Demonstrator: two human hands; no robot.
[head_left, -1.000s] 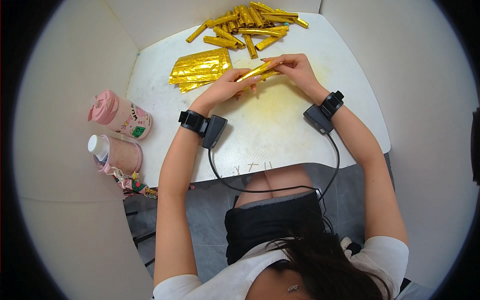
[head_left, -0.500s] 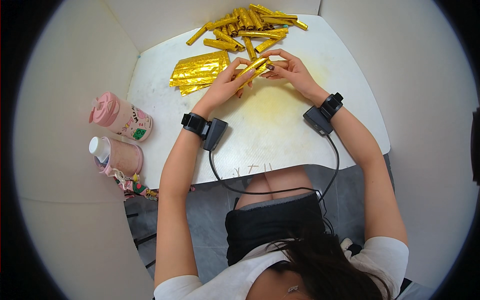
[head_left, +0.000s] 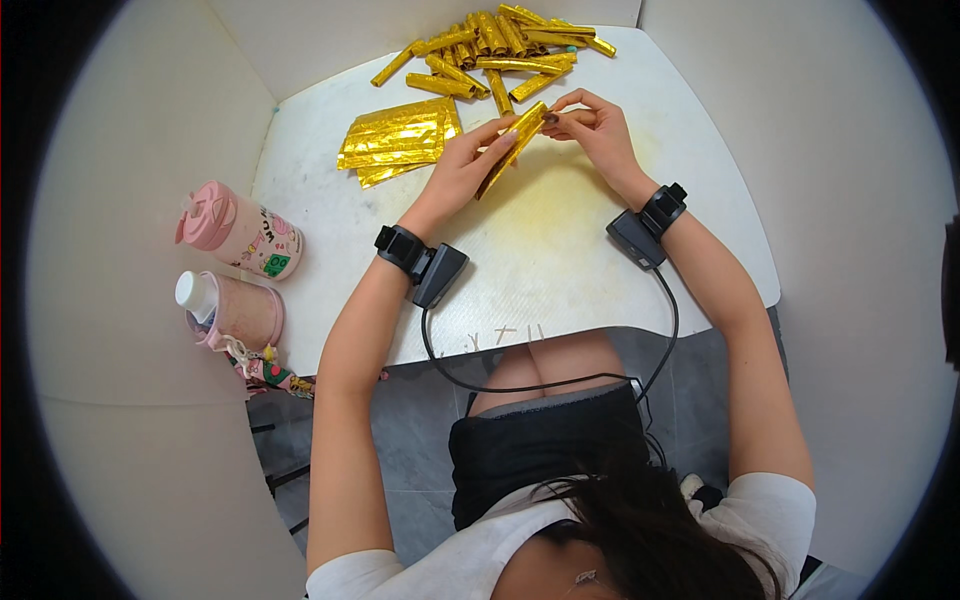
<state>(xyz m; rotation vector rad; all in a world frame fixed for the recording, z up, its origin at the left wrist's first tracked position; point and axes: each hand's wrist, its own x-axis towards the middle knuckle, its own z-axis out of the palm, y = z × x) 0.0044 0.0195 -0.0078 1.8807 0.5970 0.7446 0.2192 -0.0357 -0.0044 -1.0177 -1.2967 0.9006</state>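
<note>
A narrow piece of rolled gold foil (head_left: 512, 156) slants above the white table, its upper end pointing away from me and to the right. My left hand (head_left: 466, 165) is closed round its left side, thumb on top. At the upper end, the fingertips of my right hand (head_left: 590, 128) are pinched together right beside the foil's edge; whether they grip the edge or something small is too fine to tell. Flat gold foil sheets (head_left: 392, 138) lie stacked to the left of my left hand. Beyond both hands is a heap of rolled gold foil tubes (head_left: 490, 45).
A pink lidded cup (head_left: 245, 232) and a pink holder (head_left: 250, 312) with a white-capped bottle (head_left: 196, 292) stand at the table's left edge. Pale walls enclose the white table (head_left: 560, 270). A black cable (head_left: 520, 385) links the devices on my wrists.
The foil piece has swung steeper and shows a flatter, longer side. My left hand has turned with it and shifted slightly left. My right fingers have drawn up to its upper end and pinched together.
</note>
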